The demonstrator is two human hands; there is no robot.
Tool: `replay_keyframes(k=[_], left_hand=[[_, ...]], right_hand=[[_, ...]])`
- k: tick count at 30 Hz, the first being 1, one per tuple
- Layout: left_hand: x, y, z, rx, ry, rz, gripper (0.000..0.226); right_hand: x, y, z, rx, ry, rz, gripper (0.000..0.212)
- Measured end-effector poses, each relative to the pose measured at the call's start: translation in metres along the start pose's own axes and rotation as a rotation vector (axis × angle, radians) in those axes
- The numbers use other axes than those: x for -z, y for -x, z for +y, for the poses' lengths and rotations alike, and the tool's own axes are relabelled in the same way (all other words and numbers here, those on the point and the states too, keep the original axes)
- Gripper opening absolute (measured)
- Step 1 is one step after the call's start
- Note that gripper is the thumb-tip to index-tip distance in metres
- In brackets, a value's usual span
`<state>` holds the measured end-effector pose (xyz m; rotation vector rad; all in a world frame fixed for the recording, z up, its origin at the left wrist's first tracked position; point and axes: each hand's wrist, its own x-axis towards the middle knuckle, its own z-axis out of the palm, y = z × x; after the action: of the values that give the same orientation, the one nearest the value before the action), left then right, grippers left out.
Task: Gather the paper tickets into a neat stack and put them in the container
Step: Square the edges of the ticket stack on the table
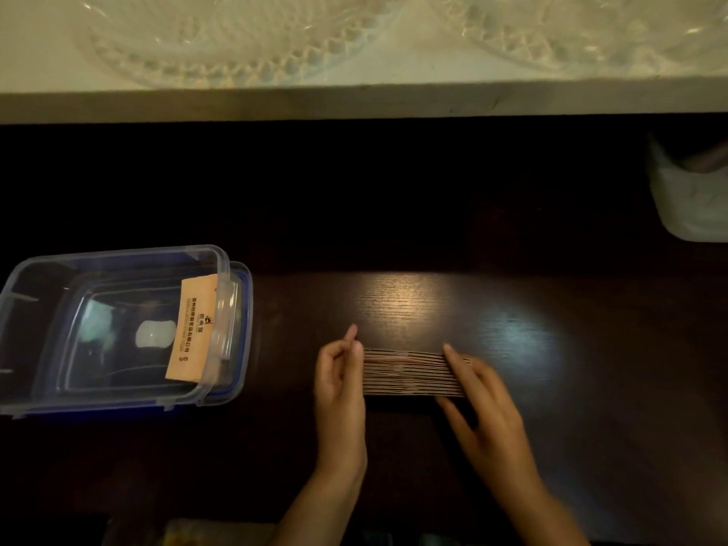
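Note:
A stack of paper tickets (405,373) stands on edge on the dark wooden table, so I look down on its striped upper edges. My left hand (340,382) presses flat against the stack's left end. My right hand (478,403) presses against its right end, fingers over the corner. Between them the stack is squeezed. The clear plastic container (23,293) with blue trim sits at the left, open, with a tan label (191,329) on its right wall. No tickets show inside it.
A pale counter ledge (354,100) runs across the back, holding two cut-glass dishes (236,45). A white bag-like object (689,199) sits at the far right. Dark table surface (394,214) stretches between the ledge and my hands.

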<state>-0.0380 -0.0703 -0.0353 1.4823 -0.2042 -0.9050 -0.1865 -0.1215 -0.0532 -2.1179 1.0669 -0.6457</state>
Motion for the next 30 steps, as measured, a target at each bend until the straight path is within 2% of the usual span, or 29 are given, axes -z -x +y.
replay_keyframes(k=[2,6,11,13,16,20,27,30], left_hand=[[-0.001,-0.001,-0.010,-0.031,-0.076,0.043,0.020],[-0.001,-0.004,-0.014,-0.039,-0.082,-0.028,0.030],[0.004,0.003,-0.013,0.017,0.038,-0.240,0.068],[0.003,0.006,-0.014,-0.026,-0.013,-0.252,0.062],[-0.002,0.007,-0.020,-0.080,-0.114,-0.146,0.042],[-0.004,0.005,-0.025,-0.143,-0.146,-0.071,0.035],[-0.005,0.001,-0.028,-0.184,-0.130,-0.093,0.036],[0.012,-0.003,-0.023,-0.119,-0.140,-0.248,0.053]], right_hand=[[-0.011,0.005,0.001,-0.062,-0.043,-0.009,0.081],[-0.024,0.008,-0.002,-0.149,-0.136,0.011,0.084],[-0.017,0.003,0.000,-0.176,-0.244,-0.019,0.087],[-0.011,0.000,0.002,-0.156,-0.248,-0.040,0.084],[-0.010,-0.003,0.004,-0.133,-0.217,-0.113,0.083],[-0.010,-0.003,0.008,-0.098,-0.162,-0.125,0.088],[-0.010,-0.005,0.007,-0.071,-0.111,-0.091,0.087],[-0.005,-0.008,0.008,-0.052,-0.021,-0.055,0.081]])
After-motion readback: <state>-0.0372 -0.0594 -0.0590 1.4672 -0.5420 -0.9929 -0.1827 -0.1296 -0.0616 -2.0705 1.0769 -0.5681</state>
